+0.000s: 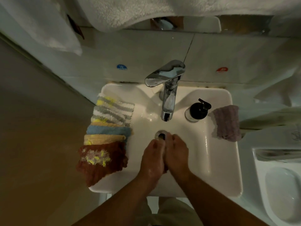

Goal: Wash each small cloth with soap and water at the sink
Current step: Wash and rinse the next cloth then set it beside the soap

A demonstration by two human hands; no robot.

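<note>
A bathroom: white basin (219, 168), chrome tap (168, 98), soap pump (199, 110), hanging towel (130, 12).

Cloth pile (110, 128) lies on sink's (219, 160) left rim; dispenser (197, 111) right of faucet (167, 95).

The left hand (153, 159) and right hand (177, 155) press together, hiding their palms; whether anything lies between them cannot be told. Their fingertips (175, 137) cover the near edge of the drain (160, 134). The far blue sticker (121, 66) and red sticker (222, 69) are too small to read.
</note>
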